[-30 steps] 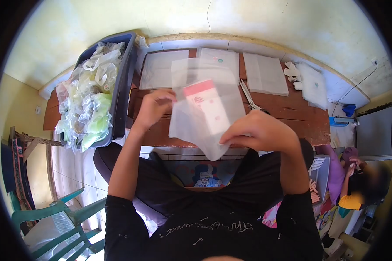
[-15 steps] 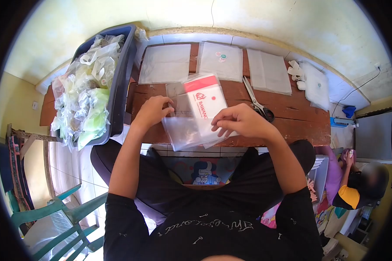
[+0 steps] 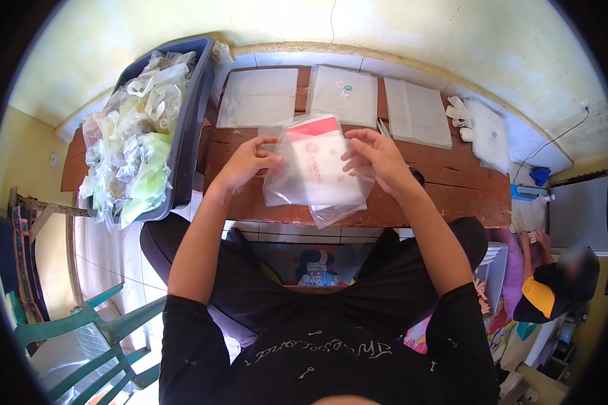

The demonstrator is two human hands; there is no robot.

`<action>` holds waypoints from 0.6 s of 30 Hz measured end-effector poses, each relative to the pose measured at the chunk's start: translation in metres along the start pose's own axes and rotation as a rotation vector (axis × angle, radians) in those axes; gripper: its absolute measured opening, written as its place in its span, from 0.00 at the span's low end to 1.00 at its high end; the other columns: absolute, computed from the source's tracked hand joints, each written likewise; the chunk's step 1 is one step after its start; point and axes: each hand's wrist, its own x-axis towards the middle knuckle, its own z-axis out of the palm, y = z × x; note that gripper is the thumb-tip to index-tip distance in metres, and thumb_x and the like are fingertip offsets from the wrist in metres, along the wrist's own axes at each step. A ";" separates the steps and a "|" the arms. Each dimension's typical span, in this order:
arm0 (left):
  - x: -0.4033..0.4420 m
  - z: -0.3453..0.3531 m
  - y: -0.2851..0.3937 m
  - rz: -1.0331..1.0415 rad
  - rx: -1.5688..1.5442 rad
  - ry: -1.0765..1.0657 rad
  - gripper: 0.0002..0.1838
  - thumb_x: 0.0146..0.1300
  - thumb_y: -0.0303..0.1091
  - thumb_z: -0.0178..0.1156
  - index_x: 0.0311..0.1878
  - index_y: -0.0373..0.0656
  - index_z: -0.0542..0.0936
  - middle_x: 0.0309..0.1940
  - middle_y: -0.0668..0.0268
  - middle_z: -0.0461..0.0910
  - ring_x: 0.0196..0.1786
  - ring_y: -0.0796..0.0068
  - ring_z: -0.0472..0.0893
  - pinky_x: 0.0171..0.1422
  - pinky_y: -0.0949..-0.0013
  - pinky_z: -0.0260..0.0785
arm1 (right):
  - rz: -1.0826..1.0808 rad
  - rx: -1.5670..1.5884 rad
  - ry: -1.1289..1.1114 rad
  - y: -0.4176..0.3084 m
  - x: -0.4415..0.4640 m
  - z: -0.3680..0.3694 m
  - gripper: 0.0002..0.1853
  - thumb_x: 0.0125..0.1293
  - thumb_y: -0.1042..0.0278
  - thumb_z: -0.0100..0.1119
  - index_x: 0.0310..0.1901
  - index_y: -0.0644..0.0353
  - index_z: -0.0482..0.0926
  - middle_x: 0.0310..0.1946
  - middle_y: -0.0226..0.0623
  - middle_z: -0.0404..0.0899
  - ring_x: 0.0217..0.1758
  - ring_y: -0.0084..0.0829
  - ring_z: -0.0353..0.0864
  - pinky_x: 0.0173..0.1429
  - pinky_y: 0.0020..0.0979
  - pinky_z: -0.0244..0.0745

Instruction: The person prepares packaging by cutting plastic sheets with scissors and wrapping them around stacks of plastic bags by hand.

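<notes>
A clear plastic bag is stretched between my two hands over the table. My left hand pinches its left side with thumb and fingers. At its right side, my right hand has its fingers curled around the edge, slightly blurred. Beneath the clear bag lies a white and red printed packet, its red lettering showing hazily through the film. The scissors lie right of the packet, mostly covered by my right hand and forearm.
Stacks of clear plastic sheets or bags lie along the table's back. A dark tub full of filled plastic bags stands at left. White rolls sit at right. A green chair is lower left; another person sits right.
The clear plastic bag has risen and shifted right, now covering more of the printed packet. Both hands have moved up the table, the right one from the packet's lower part.
</notes>
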 end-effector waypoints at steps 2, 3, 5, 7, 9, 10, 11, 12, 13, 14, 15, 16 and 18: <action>0.004 0.001 -0.008 0.051 -0.029 0.037 0.23 0.67 0.36 0.63 0.62 0.38 0.73 0.37 0.65 0.84 0.38 0.79 0.82 0.45 0.74 0.72 | 0.032 0.154 0.148 0.005 0.006 0.000 0.17 0.73 0.63 0.54 0.57 0.64 0.69 0.42 0.47 0.82 0.39 0.35 0.86 0.43 0.30 0.82; 0.009 0.001 -0.011 0.065 -0.112 0.140 0.23 0.64 0.31 0.65 0.60 0.37 0.73 0.36 0.64 0.84 0.39 0.78 0.82 0.43 0.75 0.73 | 0.032 0.154 0.148 0.008 0.008 -0.002 0.17 0.73 0.63 0.54 0.57 0.64 0.69 0.42 0.47 0.82 0.39 0.35 0.86 0.43 0.30 0.82; 0.015 -0.002 -0.018 0.078 -0.195 0.245 0.23 0.60 0.25 0.67 0.58 0.36 0.73 0.36 0.63 0.84 0.41 0.77 0.82 0.40 0.76 0.73 | 0.099 0.288 0.157 0.013 0.010 -0.008 0.24 0.72 0.61 0.55 0.61 0.66 0.62 0.47 0.52 0.80 0.46 0.38 0.85 0.48 0.33 0.82; 0.019 -0.005 -0.021 0.102 -0.348 0.416 0.22 0.62 0.24 0.65 0.58 0.34 0.72 0.36 0.63 0.84 0.41 0.77 0.83 0.39 0.76 0.74 | 0.119 0.273 0.134 0.019 0.011 -0.008 0.26 0.71 0.62 0.57 0.62 0.66 0.60 0.48 0.52 0.80 0.46 0.38 0.85 0.49 0.34 0.82; 0.024 -0.005 -0.025 0.132 -0.448 0.460 0.21 0.63 0.24 0.64 0.58 0.35 0.72 0.38 0.63 0.84 0.42 0.76 0.83 0.43 0.76 0.75 | 0.141 0.258 0.111 0.027 0.011 -0.008 0.28 0.70 0.63 0.59 0.63 0.66 0.59 0.49 0.53 0.79 0.47 0.39 0.84 0.50 0.34 0.82; 0.026 -0.005 -0.026 0.166 -0.548 0.502 0.19 0.64 0.24 0.63 0.57 0.35 0.71 0.39 0.64 0.84 0.43 0.75 0.83 0.47 0.75 0.76 | 0.147 0.182 0.079 0.033 0.012 -0.007 0.27 0.68 0.65 0.60 0.62 0.67 0.61 0.48 0.52 0.79 0.48 0.38 0.84 0.50 0.34 0.82; 0.027 -0.006 -0.027 0.166 -0.549 0.504 0.19 0.64 0.24 0.63 0.57 0.35 0.71 0.39 0.64 0.84 0.43 0.75 0.83 0.47 0.75 0.76 | 0.153 0.107 0.047 0.038 0.013 -0.006 0.25 0.67 0.68 0.62 0.60 0.68 0.64 0.47 0.51 0.80 0.48 0.37 0.84 0.50 0.34 0.83; 0.028 -0.006 -0.027 0.155 -0.550 0.519 0.18 0.67 0.28 0.61 0.58 0.34 0.72 0.41 0.62 0.84 0.45 0.74 0.83 0.49 0.74 0.76 | 0.154 0.106 0.047 0.041 0.013 -0.007 0.25 0.67 0.68 0.62 0.60 0.68 0.64 0.47 0.51 0.80 0.48 0.37 0.84 0.50 0.34 0.83; 0.027 -0.006 -0.026 0.143 -0.550 0.532 0.17 0.70 0.32 0.59 0.58 0.34 0.72 0.43 0.61 0.84 0.46 0.73 0.83 0.52 0.72 0.76 | 0.170 0.072 0.029 0.043 0.013 -0.007 0.21 0.67 0.70 0.61 0.57 0.67 0.67 0.46 0.48 0.80 0.48 0.36 0.84 0.51 0.34 0.82; 0.025 -0.008 -0.026 0.143 -0.550 0.532 0.17 0.70 0.32 0.59 0.58 0.34 0.72 0.43 0.61 0.84 0.46 0.73 0.83 0.52 0.72 0.76 | 0.186 0.039 0.011 0.046 0.014 -0.008 0.16 0.67 0.72 0.60 0.53 0.67 0.70 0.44 0.46 0.81 0.47 0.35 0.84 0.52 0.35 0.82; 0.019 -0.011 -0.021 0.082 -0.604 0.353 0.19 0.71 0.38 0.57 0.58 0.34 0.74 0.44 0.61 0.84 0.47 0.72 0.83 0.54 0.72 0.75 | 0.186 0.039 0.011 0.049 0.016 -0.009 0.16 0.67 0.72 0.60 0.53 0.67 0.70 0.44 0.46 0.81 0.47 0.35 0.84 0.52 0.35 0.82; 0.014 -0.012 -0.018 0.022 -0.654 0.174 0.22 0.73 0.44 0.55 0.58 0.34 0.75 0.45 0.61 0.84 0.48 0.72 0.83 0.55 0.71 0.74 | 0.143 0.101 0.095 0.052 0.017 -0.010 0.14 0.66 0.74 0.60 0.50 0.68 0.72 0.43 0.45 0.81 0.45 0.34 0.85 0.50 0.33 0.83; 0.013 -0.014 -0.021 -0.053 -0.509 0.125 0.24 0.72 0.48 0.55 0.56 0.34 0.77 0.47 0.59 0.83 0.50 0.71 0.82 0.56 0.68 0.73 | 0.096 0.161 0.180 0.053 0.018 -0.013 0.12 0.65 0.75 0.60 0.48 0.69 0.74 0.41 0.44 0.81 0.43 0.33 0.85 0.48 0.31 0.84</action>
